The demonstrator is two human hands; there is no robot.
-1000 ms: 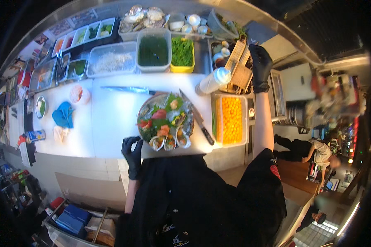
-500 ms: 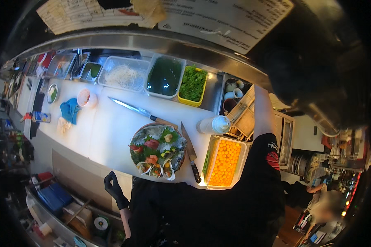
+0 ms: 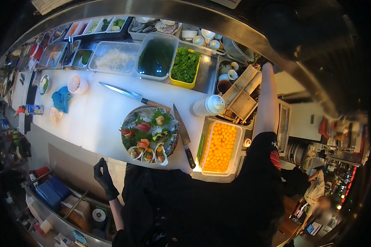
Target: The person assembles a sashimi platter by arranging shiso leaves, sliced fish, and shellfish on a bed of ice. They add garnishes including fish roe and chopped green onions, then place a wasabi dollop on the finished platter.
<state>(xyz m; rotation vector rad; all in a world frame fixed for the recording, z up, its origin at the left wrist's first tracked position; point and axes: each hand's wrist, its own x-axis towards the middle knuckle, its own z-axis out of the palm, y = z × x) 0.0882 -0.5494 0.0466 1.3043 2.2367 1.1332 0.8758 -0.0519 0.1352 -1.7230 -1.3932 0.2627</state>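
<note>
My left hand (image 3: 104,180), in a black glove, hangs in the air before the front edge of the white cutting board (image 3: 107,127). Its fingers curl loosely inward and nothing shows in them. My right forearm (image 3: 269,103) stretches away at the far right, past the bamboo trays (image 3: 244,103); its hand is hidden beyond the steel shelf edge. On the board, a round plate (image 3: 175,142) carries sashimi slices (image 3: 142,126), green leaves and several filled shells (image 3: 160,155). Beside it lie a dark-handled knife (image 3: 183,129) and a longer knife (image 3: 121,90).
A tub of orange balls (image 3: 220,148) stands right of the plate, with a white squeeze bottle (image 3: 208,106) behind it. Along the back are a yellow tub of greens (image 3: 185,68), a container of dark liquid (image 3: 154,57) and one of white shreds (image 3: 115,57). A blue cloth (image 3: 62,99) lies left.
The view has shifted, showing more containers at the back. My right arm still reaches to the far right, its hand now out of sight. My left hand keeps its loose curl.
</note>
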